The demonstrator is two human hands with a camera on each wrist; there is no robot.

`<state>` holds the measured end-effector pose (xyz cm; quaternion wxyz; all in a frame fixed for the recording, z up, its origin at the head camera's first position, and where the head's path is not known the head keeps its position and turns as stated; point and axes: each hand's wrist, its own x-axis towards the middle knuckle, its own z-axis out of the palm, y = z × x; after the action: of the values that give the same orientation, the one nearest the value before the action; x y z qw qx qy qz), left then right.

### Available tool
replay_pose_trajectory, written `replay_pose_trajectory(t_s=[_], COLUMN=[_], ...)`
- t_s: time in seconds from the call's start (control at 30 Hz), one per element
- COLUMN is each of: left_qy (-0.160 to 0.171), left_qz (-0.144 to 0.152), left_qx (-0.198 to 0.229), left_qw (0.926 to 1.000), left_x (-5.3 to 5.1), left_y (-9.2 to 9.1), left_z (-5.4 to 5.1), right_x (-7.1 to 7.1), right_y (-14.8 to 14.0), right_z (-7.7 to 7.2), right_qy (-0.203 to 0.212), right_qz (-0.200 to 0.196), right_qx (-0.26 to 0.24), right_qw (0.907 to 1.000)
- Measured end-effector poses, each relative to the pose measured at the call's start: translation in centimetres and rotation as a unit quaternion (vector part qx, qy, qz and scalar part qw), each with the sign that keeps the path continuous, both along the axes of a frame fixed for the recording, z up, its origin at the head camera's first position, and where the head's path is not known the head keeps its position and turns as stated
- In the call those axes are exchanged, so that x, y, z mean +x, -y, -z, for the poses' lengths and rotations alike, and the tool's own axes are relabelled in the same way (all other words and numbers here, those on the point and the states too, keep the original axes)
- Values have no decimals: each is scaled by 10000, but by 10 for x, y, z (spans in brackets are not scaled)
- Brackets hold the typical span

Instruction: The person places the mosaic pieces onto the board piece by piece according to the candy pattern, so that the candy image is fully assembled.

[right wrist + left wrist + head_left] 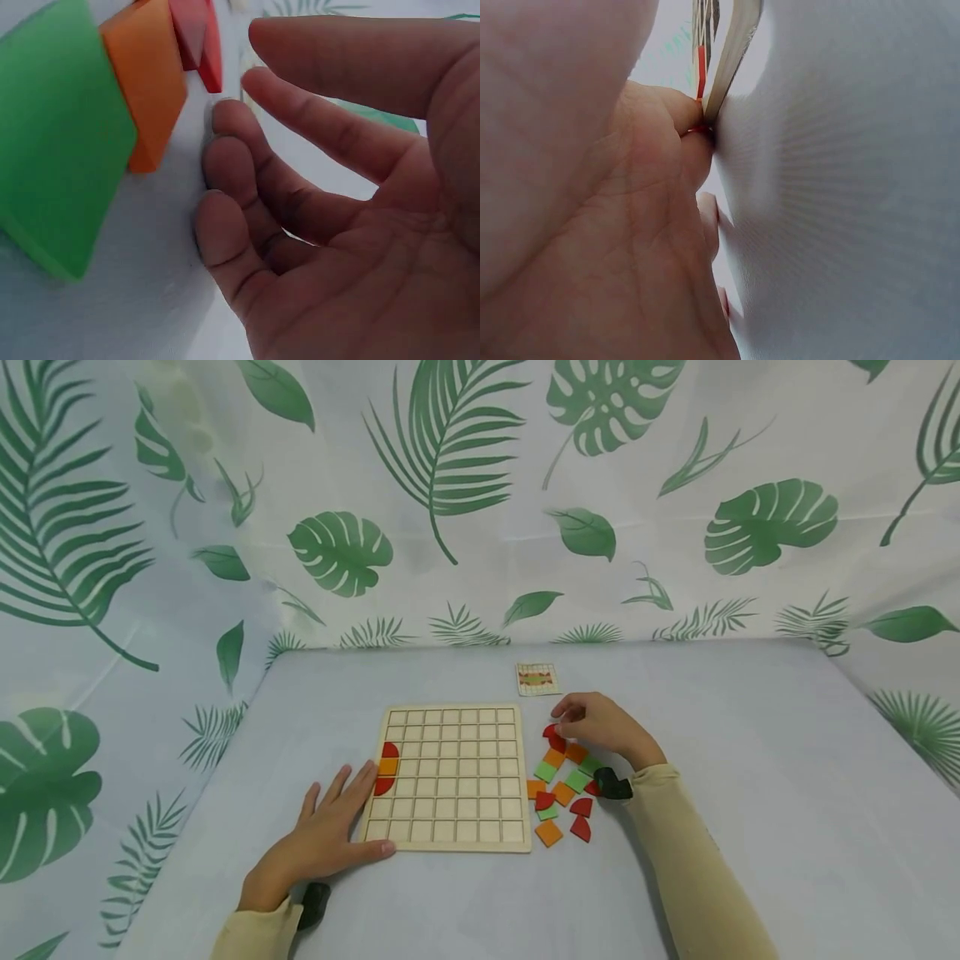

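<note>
A square wooden grid board (454, 807) lies flat on the table. At its left side sit two red quarter-round pieces (391, 750) with an orange square (387, 767) between them. My left hand (324, 832) rests spread along the board's left edge, its thumb at the near edge. In the left wrist view, the fingers touch the board's rim (731, 64). My right hand (603, 725) hovers over the loose pieces, closest to a red quarter-round piece (551, 732). The right wrist view shows its thumb and fingers apart, with nothing between them.
Several loose orange, green and red pieces (577, 779) lie right of the board, some overlapping. A small pattern card (537, 679) lies beyond the board's far right corner. Leaf-printed cloth (465, 577) hangs behind the table (750, 760) and at its sides.
</note>
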<state>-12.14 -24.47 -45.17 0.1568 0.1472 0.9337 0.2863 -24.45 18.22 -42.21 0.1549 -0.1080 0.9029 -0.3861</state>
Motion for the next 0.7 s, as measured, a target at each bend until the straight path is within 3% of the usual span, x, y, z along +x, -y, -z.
replay_pose_trajectory(t_s=[0.7], left_qy=[-40], left_qz=[-8], left_qx=[25], left_qw=[10000], left_x=[1], left_y=[-1], left_z=[-2], right_x=[-1], right_y=[3], right_z=[9], right_qy=[-166], right_qz=[-39], right_qx=[143], right_qw=[9998])
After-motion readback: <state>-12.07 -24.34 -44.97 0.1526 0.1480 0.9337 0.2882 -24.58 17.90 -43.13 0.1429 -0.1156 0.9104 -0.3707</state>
